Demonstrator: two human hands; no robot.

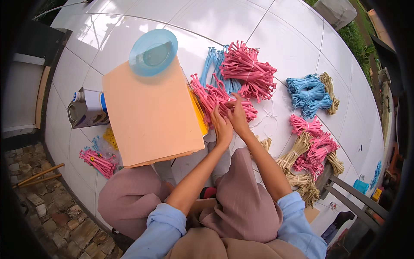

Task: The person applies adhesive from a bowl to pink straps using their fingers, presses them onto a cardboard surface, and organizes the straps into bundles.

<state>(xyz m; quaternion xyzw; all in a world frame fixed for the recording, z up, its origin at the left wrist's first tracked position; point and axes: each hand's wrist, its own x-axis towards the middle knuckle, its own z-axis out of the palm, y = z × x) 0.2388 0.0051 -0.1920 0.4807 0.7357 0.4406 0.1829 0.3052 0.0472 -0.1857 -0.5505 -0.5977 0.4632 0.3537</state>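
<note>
My left hand [221, 128] and my right hand [237, 115] are close together at the near side of a bundle of pink strips [241, 108]. These strips are slim, with small knobs at their ends. My left fingers are drawn together against the bundle's near edge. My right fingers are bent over it, and their tips are partly hidden. Behind them a larger tied pink bundle [248, 71] rests on light blue strips [209, 64]. Thin white ties [269, 116] lie loose on the floor just to the right.
To the left, a peach board [148, 116] bears a translucent blue bowl [146, 60], beside a metal can [86, 108] and more pink strips [98, 162]. Tied blue bundles [308, 95], pink bundles [319, 149] and beige bundles [295, 153] lie right, near a wooden bench [355, 203].
</note>
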